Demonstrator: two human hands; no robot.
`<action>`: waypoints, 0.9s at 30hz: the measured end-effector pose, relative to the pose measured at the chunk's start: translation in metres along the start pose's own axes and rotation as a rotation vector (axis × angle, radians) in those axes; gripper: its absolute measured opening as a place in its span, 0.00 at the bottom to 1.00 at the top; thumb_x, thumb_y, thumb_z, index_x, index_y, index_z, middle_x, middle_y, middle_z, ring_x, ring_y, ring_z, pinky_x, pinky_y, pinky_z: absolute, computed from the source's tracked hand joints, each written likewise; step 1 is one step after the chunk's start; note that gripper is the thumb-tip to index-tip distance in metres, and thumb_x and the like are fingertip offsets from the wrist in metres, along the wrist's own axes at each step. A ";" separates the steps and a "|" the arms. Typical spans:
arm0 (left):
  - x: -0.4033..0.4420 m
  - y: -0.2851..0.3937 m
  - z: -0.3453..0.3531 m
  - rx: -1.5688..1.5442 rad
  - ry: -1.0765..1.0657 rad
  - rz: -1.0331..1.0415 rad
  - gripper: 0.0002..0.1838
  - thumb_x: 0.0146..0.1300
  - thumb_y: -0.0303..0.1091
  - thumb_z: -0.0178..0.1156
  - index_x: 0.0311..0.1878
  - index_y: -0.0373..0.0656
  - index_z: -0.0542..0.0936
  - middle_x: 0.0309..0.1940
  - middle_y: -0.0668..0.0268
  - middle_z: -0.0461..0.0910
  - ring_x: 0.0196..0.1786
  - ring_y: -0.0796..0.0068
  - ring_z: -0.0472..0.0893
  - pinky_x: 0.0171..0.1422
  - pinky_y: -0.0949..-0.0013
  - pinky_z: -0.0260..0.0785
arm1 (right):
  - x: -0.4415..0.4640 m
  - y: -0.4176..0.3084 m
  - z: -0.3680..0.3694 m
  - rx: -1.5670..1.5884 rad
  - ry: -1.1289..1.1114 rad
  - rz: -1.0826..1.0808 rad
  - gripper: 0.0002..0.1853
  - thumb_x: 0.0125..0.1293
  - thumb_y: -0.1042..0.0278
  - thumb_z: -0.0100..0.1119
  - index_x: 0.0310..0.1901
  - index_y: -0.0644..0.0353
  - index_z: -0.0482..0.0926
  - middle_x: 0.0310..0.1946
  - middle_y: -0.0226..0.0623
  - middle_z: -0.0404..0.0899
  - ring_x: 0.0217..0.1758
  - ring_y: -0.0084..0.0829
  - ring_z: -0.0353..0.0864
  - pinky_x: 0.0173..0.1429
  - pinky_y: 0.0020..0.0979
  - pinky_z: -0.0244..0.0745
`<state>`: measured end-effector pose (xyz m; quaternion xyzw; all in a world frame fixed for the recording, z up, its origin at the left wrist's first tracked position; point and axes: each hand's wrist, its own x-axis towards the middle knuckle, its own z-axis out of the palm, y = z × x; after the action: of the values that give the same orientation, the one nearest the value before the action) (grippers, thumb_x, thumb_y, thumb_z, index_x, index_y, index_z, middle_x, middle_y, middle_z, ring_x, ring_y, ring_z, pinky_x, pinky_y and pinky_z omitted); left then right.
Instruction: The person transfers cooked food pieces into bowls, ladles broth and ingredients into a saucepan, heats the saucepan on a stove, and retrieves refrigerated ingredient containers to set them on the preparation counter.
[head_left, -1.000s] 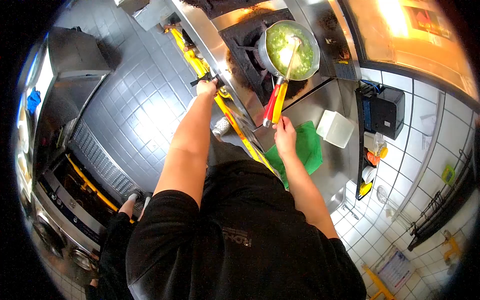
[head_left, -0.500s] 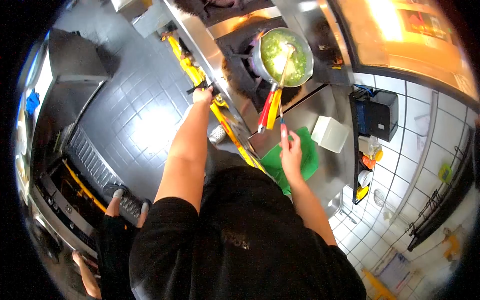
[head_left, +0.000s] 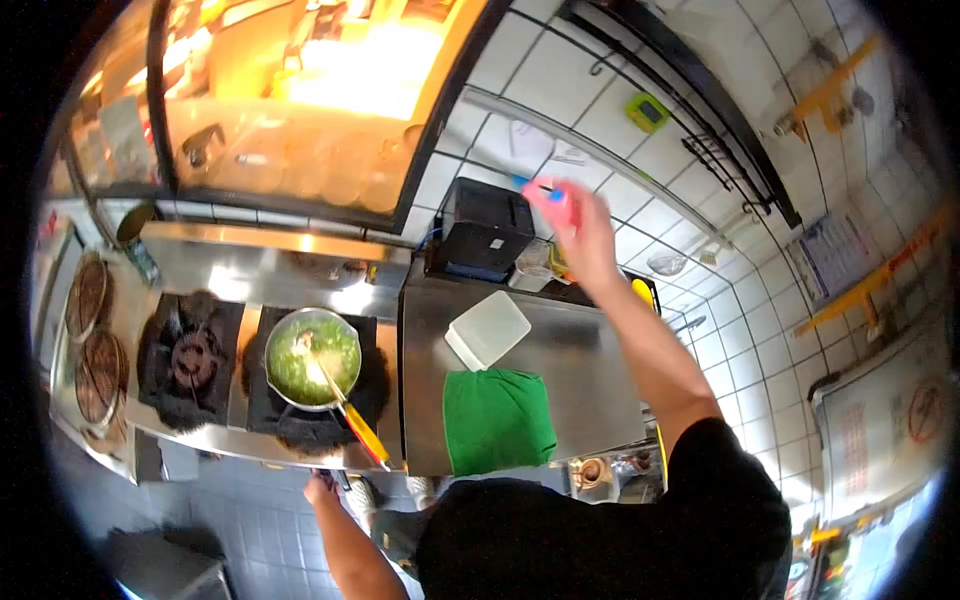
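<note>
My right hand (head_left: 590,240) is raised by the tiled wall, its fingers closed round a pink tool with blue parts (head_left: 548,198); motion smears it and its exact kind is unclear. Below, at the stove's front edge, my left hand (head_left: 320,490) is closed at a small black handle (head_left: 340,480), partly hidden. A metal saucepan (head_left: 283,385) of bubbling green soup sits on the right burner. Its yellow and red handle (head_left: 368,440) points towards me. In the soup leans a long-handled ladle (head_left: 332,385), its handle lying over the pan's rim.
A green cloth (head_left: 500,420) and a pale plastic container (head_left: 490,330) lie on the steel counter (head_left: 590,380). A black boxy device (head_left: 487,225) stands on the wall shelf. Left of the saucepan is a bare burner (head_left: 193,358). A hook rail (head_left: 730,165) runs along the wall.
My right hand has risen from near the saucepan handle towards the wall, carrying the pink tool. My view has swung to the right. The left hand stays at the stove's front.
</note>
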<state>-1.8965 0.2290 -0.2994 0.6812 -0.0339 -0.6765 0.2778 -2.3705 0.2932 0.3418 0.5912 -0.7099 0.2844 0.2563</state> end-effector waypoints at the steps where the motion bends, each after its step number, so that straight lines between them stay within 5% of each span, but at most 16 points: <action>1: -0.010 0.007 -0.001 -0.005 -0.033 -0.021 0.21 0.73 0.49 0.62 0.31 0.42 0.76 0.17 0.67 0.73 0.16 0.74 0.67 0.19 0.64 0.61 | 0.017 0.023 -0.009 -0.009 0.114 0.066 0.23 0.66 0.66 0.68 0.61 0.59 0.77 0.51 0.47 0.79 0.53 0.46 0.79 0.58 0.41 0.75; 4: -0.019 0.015 0.005 0.047 0.021 -0.034 0.18 0.74 0.47 0.60 0.31 0.45 0.76 0.17 0.69 0.72 0.16 0.74 0.68 0.19 0.62 0.62 | 0.087 0.053 -0.027 -0.153 0.328 -0.076 0.24 0.65 0.64 0.69 0.61 0.59 0.77 0.52 0.48 0.79 0.56 0.46 0.79 0.59 0.43 0.75; 11: -0.020 0.010 0.000 0.013 0.019 -0.048 0.12 0.71 0.46 0.63 0.39 0.47 0.80 0.25 0.71 0.79 0.23 0.70 0.74 0.24 0.60 0.64 | 0.168 0.104 -0.032 -0.334 0.379 -0.042 0.23 0.64 0.59 0.69 0.58 0.58 0.79 0.51 0.48 0.80 0.56 0.52 0.79 0.60 0.46 0.74; 14: -0.001 0.002 -0.011 0.030 -0.042 0.005 0.08 0.66 0.39 0.65 0.35 0.45 0.83 0.25 0.67 0.81 0.23 0.72 0.76 0.25 0.62 0.66 | 0.173 0.125 -0.021 -0.339 0.237 0.077 0.19 0.64 0.59 0.67 0.54 0.58 0.81 0.47 0.48 0.83 0.55 0.53 0.80 0.59 0.47 0.74; 15: -0.020 0.006 -0.003 -0.024 0.088 -0.016 0.08 0.66 0.39 0.65 0.37 0.45 0.83 0.27 0.67 0.83 0.24 0.71 0.78 0.27 0.63 0.69 | 0.174 0.125 -0.015 -0.408 0.207 0.147 0.16 0.65 0.62 0.67 0.51 0.59 0.82 0.47 0.47 0.84 0.55 0.52 0.80 0.61 0.46 0.73; 16: -0.020 0.006 -0.003 0.010 0.052 -0.023 0.09 0.68 0.40 0.64 0.40 0.44 0.83 0.30 0.66 0.84 0.26 0.70 0.79 0.29 0.62 0.71 | 0.170 0.142 0.001 -0.674 0.388 0.017 0.15 0.69 0.57 0.63 0.51 0.57 0.79 0.36 0.43 0.84 0.44 0.45 0.83 0.48 0.45 0.78; 17: -0.031 0.010 0.001 -0.056 0.051 -0.040 0.09 0.69 0.39 0.64 0.44 0.44 0.82 0.31 0.66 0.84 0.26 0.70 0.80 0.30 0.61 0.72 | 0.168 0.145 0.004 -0.657 0.487 -0.068 0.15 0.69 0.57 0.61 0.51 0.58 0.79 0.37 0.49 0.83 0.44 0.51 0.82 0.48 0.49 0.77; 18: -0.033 0.010 0.001 -0.026 0.050 -0.034 0.09 0.70 0.39 0.63 0.44 0.44 0.81 0.30 0.66 0.84 0.26 0.70 0.79 0.30 0.60 0.72 | 0.163 0.133 -0.004 -0.463 0.310 0.011 0.15 0.69 0.60 0.62 0.52 0.58 0.79 0.37 0.47 0.83 0.43 0.50 0.82 0.48 0.47 0.76; 20: -0.030 0.010 0.001 -0.003 0.035 -0.025 0.09 0.71 0.39 0.62 0.44 0.43 0.80 0.30 0.66 0.83 0.27 0.69 0.79 0.31 0.60 0.72 | 0.156 0.124 -0.004 -0.423 0.349 -0.044 0.13 0.67 0.63 0.64 0.49 0.60 0.79 0.36 0.47 0.82 0.42 0.48 0.82 0.46 0.45 0.76; 23: -0.036 0.013 0.003 -0.010 0.044 -0.029 0.09 0.72 0.40 0.61 0.42 0.44 0.79 0.29 0.66 0.81 0.27 0.69 0.80 0.30 0.59 0.72 | 0.135 0.086 -0.016 -0.453 0.392 -0.364 0.16 0.65 0.65 0.67 0.52 0.58 0.78 0.36 0.47 0.82 0.41 0.47 0.82 0.47 0.44 0.77; 25: -0.026 0.009 -0.002 -0.044 0.035 -0.030 0.09 0.72 0.38 0.62 0.44 0.43 0.78 0.29 0.66 0.81 0.27 0.69 0.80 0.30 0.59 0.72 | 0.099 0.090 -0.009 -0.387 0.355 -0.292 0.17 0.65 0.63 0.66 0.52 0.61 0.81 0.52 0.48 0.83 0.57 0.51 0.80 0.63 0.44 0.73; 27: -0.029 0.009 0.001 -0.059 0.053 -0.026 0.10 0.69 0.38 0.65 0.44 0.43 0.78 0.29 0.66 0.81 0.28 0.68 0.80 0.31 0.59 0.73 | 0.036 0.055 0.013 -0.341 0.434 -0.379 0.19 0.64 0.65 0.67 0.55 0.62 0.80 0.49 0.47 0.84 0.53 0.51 0.81 0.58 0.46 0.76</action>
<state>-1.8964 0.2332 -0.2689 0.6908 0.0024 -0.6625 0.2896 -2.4314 0.2663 0.3520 0.5869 -0.5535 0.2281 0.5451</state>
